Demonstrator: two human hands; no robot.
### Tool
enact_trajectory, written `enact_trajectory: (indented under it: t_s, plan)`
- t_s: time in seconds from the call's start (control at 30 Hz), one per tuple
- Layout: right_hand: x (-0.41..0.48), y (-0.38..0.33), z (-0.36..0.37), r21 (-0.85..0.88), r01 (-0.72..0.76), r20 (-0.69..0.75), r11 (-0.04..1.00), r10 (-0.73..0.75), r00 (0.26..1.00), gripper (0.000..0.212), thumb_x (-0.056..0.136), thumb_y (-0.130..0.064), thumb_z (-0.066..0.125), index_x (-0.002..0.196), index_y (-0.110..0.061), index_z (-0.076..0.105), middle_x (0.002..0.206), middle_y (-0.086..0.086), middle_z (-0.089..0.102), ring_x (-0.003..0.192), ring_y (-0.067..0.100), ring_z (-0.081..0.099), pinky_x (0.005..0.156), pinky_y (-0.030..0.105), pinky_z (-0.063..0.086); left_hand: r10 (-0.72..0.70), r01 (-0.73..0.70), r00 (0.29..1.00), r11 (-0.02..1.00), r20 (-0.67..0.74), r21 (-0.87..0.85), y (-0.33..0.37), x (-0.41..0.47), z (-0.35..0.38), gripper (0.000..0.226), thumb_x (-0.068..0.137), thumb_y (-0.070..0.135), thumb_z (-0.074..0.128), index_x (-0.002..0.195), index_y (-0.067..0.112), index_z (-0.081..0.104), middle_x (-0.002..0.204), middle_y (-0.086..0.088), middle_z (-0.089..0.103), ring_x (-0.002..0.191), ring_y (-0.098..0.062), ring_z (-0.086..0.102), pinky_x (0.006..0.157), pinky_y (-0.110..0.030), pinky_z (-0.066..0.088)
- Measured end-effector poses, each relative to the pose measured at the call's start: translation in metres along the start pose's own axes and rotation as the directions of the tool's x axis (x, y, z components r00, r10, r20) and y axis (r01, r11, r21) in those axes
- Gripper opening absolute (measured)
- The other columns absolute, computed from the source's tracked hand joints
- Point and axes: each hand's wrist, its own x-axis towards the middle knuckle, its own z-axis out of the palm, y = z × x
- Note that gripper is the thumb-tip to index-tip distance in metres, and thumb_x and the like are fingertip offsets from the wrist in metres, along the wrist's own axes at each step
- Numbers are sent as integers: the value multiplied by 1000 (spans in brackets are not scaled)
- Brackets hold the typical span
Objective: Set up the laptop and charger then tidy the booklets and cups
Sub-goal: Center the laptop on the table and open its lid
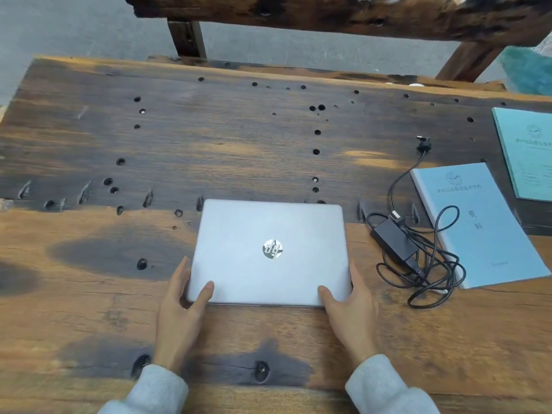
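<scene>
A closed silver laptop lies flat on the wooden table, lid logo facing up. My left hand grips its near left corner, thumb on the lid. My right hand grips the near right corner the same way. To the right lies a black charger brick with its tangled cable and plug. Part of the cable rests on a light blue booklet. A second, greener booklet lies at the right edge. No cups are in view.
The table top is dark, stained wood with many drilled holes. A heavy wooden bench or beam stands behind the far edge, with grey floor beyond. Something teal shows at the upper right.
</scene>
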Motion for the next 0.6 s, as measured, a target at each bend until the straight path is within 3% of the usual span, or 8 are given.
enact_trajectory:
  t_s: [0.1,0.2,0.37,0.47,0.6]
  plan:
    - [-1,-1,-1,16,7,-14,1000,-7,1000,64,84,-28,72,143,-28,48,133,-6,64,120,23,57,100,33,42,8,-8,1000,999,0,-38,9,-2,2,67,90,23,74,147,40,43,140,18,55,123,14,50,110,-33,40]
    - [0,-1,-4,36,6,-10,999,-6,1000,61,86,-31,71,142,-28,48,130,-9,64,118,21,59,102,41,47,9,-10,1000,996,-13,-87,17,-5,4,64,91,17,72,146,35,44,134,19,55,110,28,49,106,-28,39]
    - [2,-3,-9,109,25,-74,994,-17,997,59,87,-26,73,141,-22,51,111,-25,54,103,5,53,94,28,41,21,-26,999,996,-50,-85,25,-5,2,56,92,22,72,141,36,50,127,18,60,105,27,52,92,-17,41]
    - [2,-4,-12,133,44,-77,990,-34,996,54,85,-26,74,136,-26,55,104,-46,54,96,-8,57,90,24,43,32,-37,997,996,-66,-76,29,-4,1,52,91,24,72,138,37,53,124,20,62,105,26,54,89,-15,41]
    - [2,-8,-16,139,72,-78,988,-62,995,51,82,-27,75,130,-31,58,91,-51,57,92,-21,58,83,24,45,56,-60,996,996,-69,-63,38,-5,0,43,91,25,72,124,49,57,118,26,64,107,22,57,89,-16,43]
